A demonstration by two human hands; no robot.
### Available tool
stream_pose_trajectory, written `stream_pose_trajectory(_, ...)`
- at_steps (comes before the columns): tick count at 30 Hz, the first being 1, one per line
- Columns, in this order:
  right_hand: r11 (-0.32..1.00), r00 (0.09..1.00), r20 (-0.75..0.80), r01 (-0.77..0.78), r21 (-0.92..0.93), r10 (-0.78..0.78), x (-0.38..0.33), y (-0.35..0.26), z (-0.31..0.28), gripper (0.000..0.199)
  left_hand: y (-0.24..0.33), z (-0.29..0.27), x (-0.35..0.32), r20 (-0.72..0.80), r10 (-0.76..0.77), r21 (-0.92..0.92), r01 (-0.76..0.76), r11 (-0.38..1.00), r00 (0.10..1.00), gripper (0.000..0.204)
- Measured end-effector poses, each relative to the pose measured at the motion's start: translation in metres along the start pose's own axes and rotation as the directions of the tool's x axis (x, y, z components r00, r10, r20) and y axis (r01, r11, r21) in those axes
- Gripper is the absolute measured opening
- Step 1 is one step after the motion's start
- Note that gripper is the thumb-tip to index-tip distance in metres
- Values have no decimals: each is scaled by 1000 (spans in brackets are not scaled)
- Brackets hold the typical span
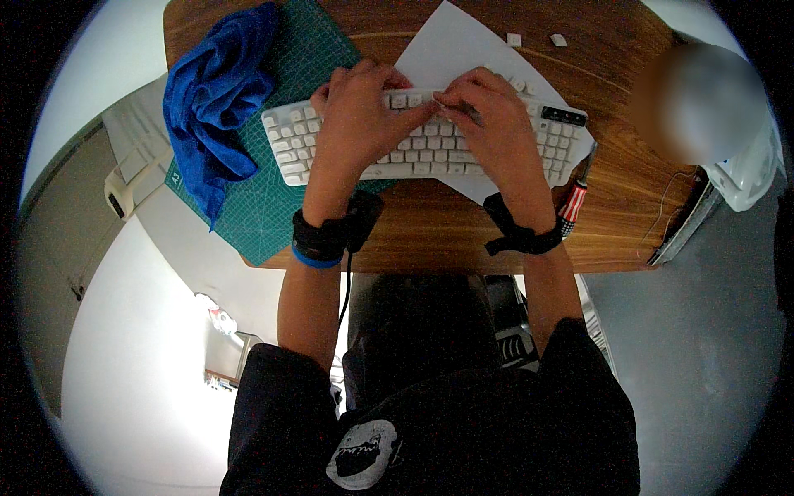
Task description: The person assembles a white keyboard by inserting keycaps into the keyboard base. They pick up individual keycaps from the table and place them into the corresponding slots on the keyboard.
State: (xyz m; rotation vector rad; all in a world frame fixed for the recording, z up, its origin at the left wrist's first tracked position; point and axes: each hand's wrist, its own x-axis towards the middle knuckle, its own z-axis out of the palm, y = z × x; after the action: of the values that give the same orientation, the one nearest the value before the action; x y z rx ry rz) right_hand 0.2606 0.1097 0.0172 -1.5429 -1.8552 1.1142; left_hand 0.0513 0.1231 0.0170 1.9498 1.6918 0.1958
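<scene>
A white keyboard [430, 155] lies across a green cutting mat and a white sheet. My left hand [356, 116] grips its far side, the fingers bent over the upper edge and the thumb stretched across the keys. Something small and red [400, 81] shows by those fingertips, too little of it to name. Over the right half of the keys, my right hand [495, 120] has its fingertips pinched together close to the left thumb tip. Whatever sits in that pinch is hidden. A few loose white keycaps [519, 84] lie just past the keyboard, beside the right hand.
A blue cloth [219, 99] is bunched on the green cutting mat [248, 211]. White paper [447, 41] lies under the keyboard. Two keycaps [514, 40] rest on the wooden table [612, 50]. A tool with a red-and-white striped handle [573, 202] lies at right, near a plastic bag [748, 182].
</scene>
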Motion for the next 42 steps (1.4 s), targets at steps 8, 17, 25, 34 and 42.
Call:
stream_pose_trajectory(8, 987, 997, -47, -74, -144, 68, -2, -3, 8, 12, -1, 6, 0, 41, -75, -5, 75, 997, 996, 48)
stream_pose_trajectory(17, 998, 998, -34, -49, -27, 48, -5, 5, 4, 19, 1, -5, -8, 28, -9, -35, 10, 999, 1000, 48)
stream_pose_trajectory(25, 994, 982, -187, 4, -113, -25, -19, 13, -6, 34, -41, -39, -41, -256, 33, -236, -96, 967, 966, 35)
stream_pose_trajectory(34, 927, 938, -339, -187, -324, 71, -27, 43, -31, 41, -75, -18, -60, -398, -20, -49, 1, 999, 917, 24)
stream_pose_trajectory(42, 948, 942, -334, -148, -283, 47, -26, 55, -31, 40, -34, -12, -44, -430, 20, -164, -100, 981, 903, 25)
